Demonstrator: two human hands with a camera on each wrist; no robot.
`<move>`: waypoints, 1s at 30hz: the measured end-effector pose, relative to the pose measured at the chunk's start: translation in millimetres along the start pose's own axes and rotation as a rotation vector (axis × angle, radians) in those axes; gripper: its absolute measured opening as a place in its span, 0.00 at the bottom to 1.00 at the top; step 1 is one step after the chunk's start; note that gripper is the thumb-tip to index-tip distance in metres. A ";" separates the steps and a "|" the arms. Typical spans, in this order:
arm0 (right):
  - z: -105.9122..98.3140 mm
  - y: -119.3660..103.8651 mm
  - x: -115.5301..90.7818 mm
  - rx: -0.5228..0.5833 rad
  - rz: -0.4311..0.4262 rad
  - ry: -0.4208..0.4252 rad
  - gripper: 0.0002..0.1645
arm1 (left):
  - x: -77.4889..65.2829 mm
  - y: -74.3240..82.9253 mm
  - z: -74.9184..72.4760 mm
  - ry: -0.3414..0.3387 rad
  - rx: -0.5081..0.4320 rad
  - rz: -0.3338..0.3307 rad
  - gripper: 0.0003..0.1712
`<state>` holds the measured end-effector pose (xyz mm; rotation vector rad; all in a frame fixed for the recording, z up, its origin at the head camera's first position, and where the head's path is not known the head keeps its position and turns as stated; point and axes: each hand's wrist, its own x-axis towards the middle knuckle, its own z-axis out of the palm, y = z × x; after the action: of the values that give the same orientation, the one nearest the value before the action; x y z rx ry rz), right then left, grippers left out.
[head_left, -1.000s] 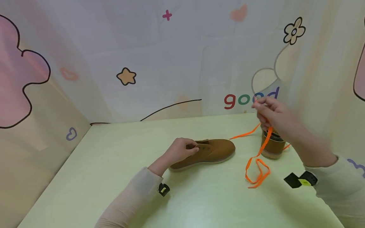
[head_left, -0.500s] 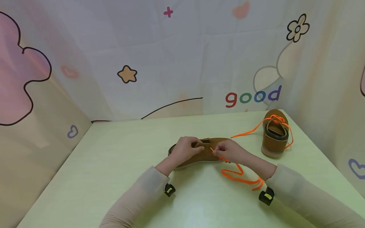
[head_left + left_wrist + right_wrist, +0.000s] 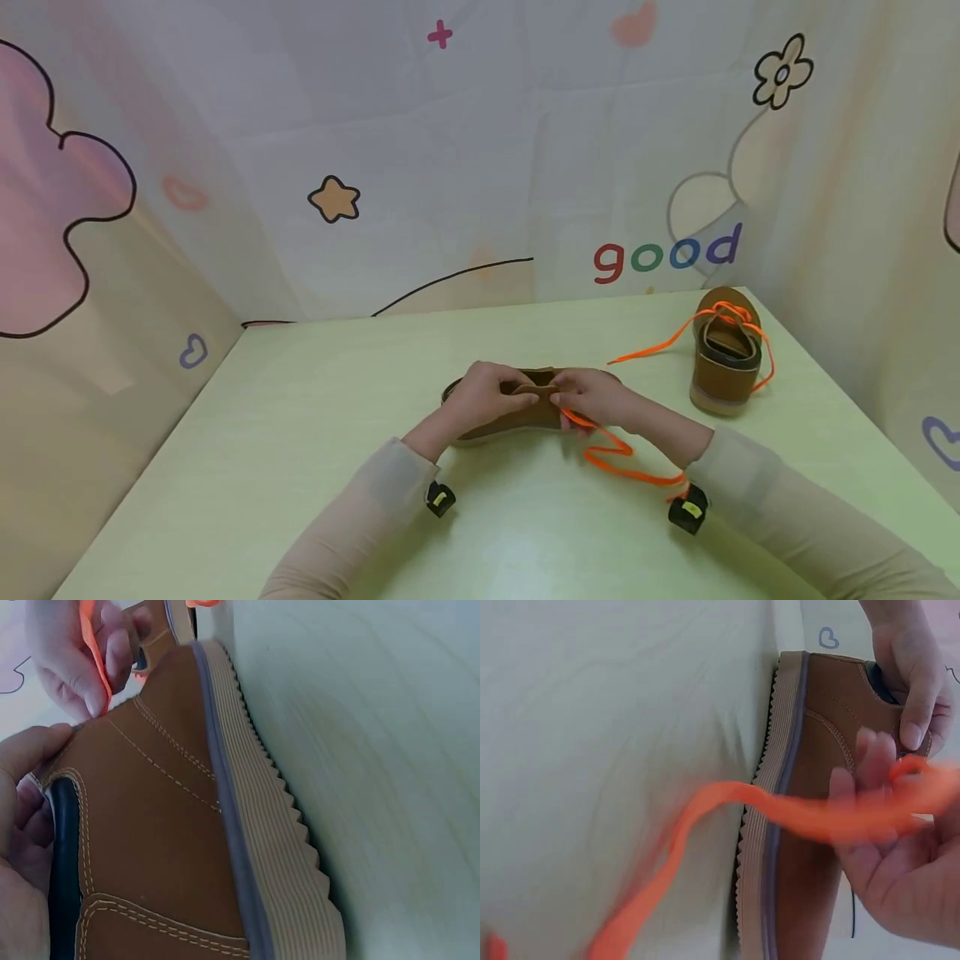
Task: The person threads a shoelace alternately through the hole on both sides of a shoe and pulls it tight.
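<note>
A brown shoe (image 3: 150, 817) with a ribbed pale sole lies in the middle of the table, toe to the right in the head view. My left hand (image 3: 486, 396) pinches the eyelet flap of this shoe between thumb and fingers. At the same flap, my right hand (image 3: 596, 396) pinches an orange shoelace (image 3: 780, 810) close to the eyelets. The lace's loose length trails from under the right hand onto the table, toward the right wrist. In the head view the hands cover the eyelets and part of the shoe's opening.
A second brown shoe (image 3: 723, 379), heel toward me, stands at the right rear of the table (image 3: 337, 400). Its orange lace (image 3: 652, 348) is threaded, with one end lying out to the left. A patterned curtain (image 3: 420, 167) hangs behind the table.
My right hand has come down and left from above the second shoe to the flap of the middle shoe, bringing the lace along. The left hand has stayed on the flap.
</note>
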<state>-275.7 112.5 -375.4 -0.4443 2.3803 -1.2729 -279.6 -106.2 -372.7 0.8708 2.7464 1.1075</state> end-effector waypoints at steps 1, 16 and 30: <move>-0.1 1.6 0.2 0.032 -0.006 -0.048 0.16 | -0.8 -0.9 -0.3 -0.007 -0.006 0.002 0.08; -25.0 0.6 20.3 0.176 0.023 -0.189 0.17 | -4.2 -4.2 -3.7 -0.061 -0.026 0.001 0.09; -31.0 -10.3 27.8 0.094 0.044 -0.220 0.11 | -5.4 -3.7 -2.8 -0.049 -0.016 0.015 0.09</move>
<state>-314.1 116.5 -356.7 -0.4746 2.1274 -1.2426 -277.6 -112.9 -373.9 0.9061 2.6926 1.0937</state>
